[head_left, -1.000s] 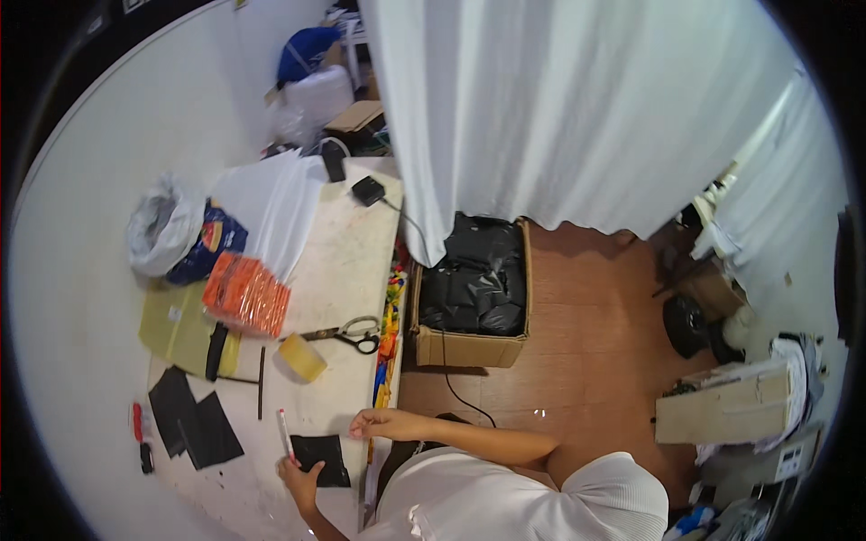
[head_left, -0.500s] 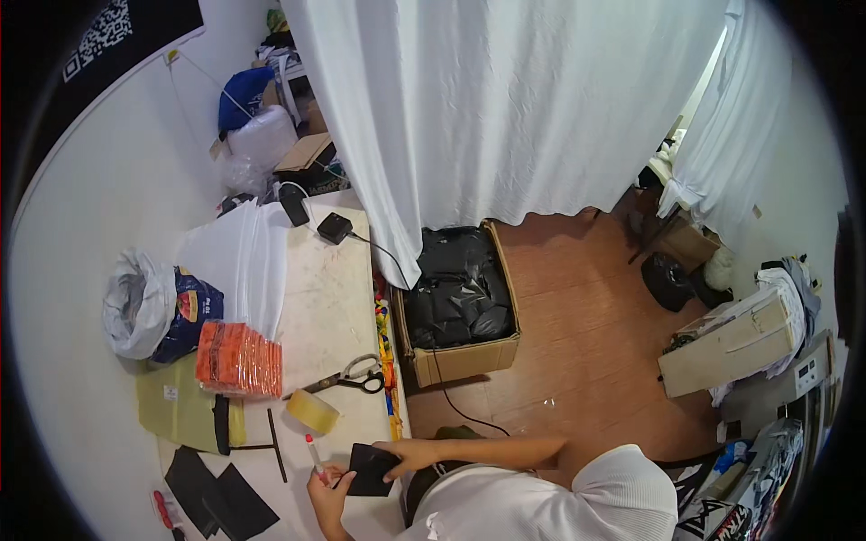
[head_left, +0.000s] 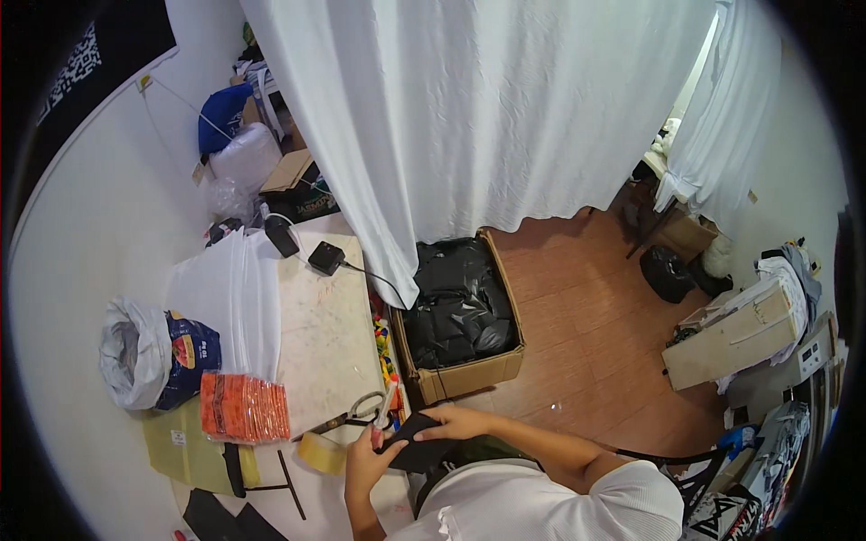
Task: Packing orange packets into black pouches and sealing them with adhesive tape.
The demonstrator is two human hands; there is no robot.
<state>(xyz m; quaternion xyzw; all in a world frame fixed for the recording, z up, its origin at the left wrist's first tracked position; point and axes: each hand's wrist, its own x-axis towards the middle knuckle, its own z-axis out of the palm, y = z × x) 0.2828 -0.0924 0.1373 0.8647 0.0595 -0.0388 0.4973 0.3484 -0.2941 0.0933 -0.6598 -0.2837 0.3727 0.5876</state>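
Note:
My left hand (head_left: 364, 464) is closed on a slim white pen with red on it (head_left: 388, 406), which points up and away from me. The same hand's fingers also pinch the left edge of a flat black piece (head_left: 417, 453) that looks like cloth. My right hand (head_left: 462, 422) grips its far right edge, thumb on top. The piece is held tilted over the table's right edge, close to my body. Just beyond my left hand lie large scissors with black and metal handles (head_left: 365, 410) and a roll of yellowish tape (head_left: 322, 453).
On the white table (head_left: 316, 325) are an orange plastic-wrapped stack (head_left: 242, 408), a bag with a rolled rim (head_left: 135, 352), white sheets (head_left: 239, 288), a black adapter (head_left: 326, 258) and black cut pieces (head_left: 212, 514). A cardboard box (head_left: 474, 376) of black bags stands beside it.
Both hands and the black piece have moved right and up from over the table. The piece is now tilted, and the pen's white end points up where red did. The view has shifted.

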